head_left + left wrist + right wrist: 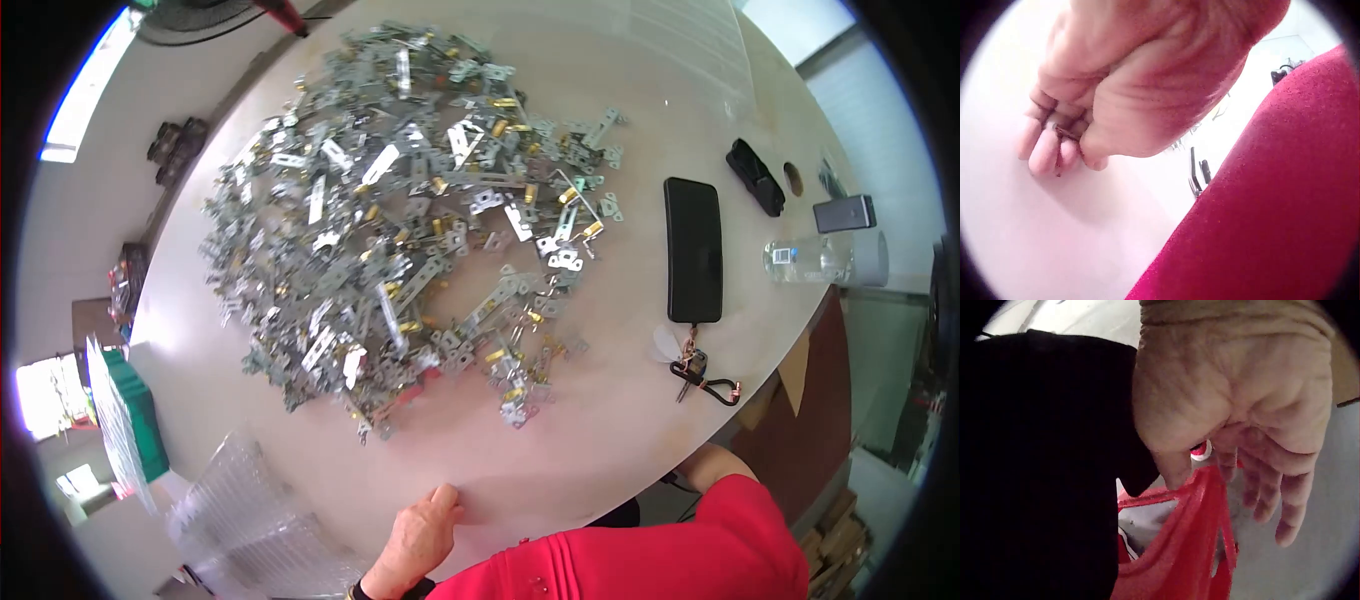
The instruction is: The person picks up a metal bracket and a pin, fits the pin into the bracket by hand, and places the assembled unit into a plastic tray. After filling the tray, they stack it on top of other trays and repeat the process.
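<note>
In the head view my left hand (420, 537) is close over the near edge of the table, apart from a large heap of small metal brackets (400, 220) with brass-coloured parts. The left wrist view shows that hand (1129, 94) palm side, its fingers curled in and pinching a small, thin, dark metal piece (1060, 131), mostly hidden by the fingers. My right arm reaches down past the table edge, so its hand is hidden in the head view. The right wrist view has my right hand (1241, 412) with loose, hanging fingers, above a red plastic bag (1179, 550).
A black phone (693, 250) lies right of the heap, with keys on a cord (700, 375) below it. Further right are a black case (755, 178), a clear bottle (810, 259) and a grey box (844, 214). Bubble wrap (240, 510) and a green crate (135, 420) are at left.
</note>
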The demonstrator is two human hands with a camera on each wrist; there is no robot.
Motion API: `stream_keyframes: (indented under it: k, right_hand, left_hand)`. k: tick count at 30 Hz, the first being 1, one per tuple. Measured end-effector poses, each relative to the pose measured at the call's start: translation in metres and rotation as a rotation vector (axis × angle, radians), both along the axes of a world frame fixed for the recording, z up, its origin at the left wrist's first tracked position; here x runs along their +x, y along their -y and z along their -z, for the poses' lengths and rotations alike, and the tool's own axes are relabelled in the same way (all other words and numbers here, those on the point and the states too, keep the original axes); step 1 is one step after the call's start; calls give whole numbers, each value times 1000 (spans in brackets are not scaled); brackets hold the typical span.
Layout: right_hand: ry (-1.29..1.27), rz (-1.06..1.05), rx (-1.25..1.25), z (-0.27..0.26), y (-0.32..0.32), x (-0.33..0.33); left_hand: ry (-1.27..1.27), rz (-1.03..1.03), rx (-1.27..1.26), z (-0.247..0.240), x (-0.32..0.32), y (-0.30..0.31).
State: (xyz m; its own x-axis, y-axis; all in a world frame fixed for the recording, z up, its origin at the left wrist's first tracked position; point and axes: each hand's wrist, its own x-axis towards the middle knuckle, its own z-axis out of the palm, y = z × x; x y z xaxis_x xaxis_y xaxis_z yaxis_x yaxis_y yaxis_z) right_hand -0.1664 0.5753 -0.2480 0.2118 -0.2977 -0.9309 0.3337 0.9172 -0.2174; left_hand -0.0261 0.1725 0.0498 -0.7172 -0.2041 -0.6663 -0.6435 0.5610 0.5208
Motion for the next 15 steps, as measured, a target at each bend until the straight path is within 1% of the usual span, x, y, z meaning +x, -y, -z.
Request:
stream_keyframes:
  k: [7,11,15]
  right_hand:
    - [-49,-103,-13,-36,13,-43]
    - [-88,-121,-44,-40,32,-57]
    - [-119,-134,-64,-42,33,-56]
  left_hand:
    - [-128,20,-15,3,9,-2]
    - [-207,75,-53,12,17,-2]
    - [-233,69,-100,19,20,-4]
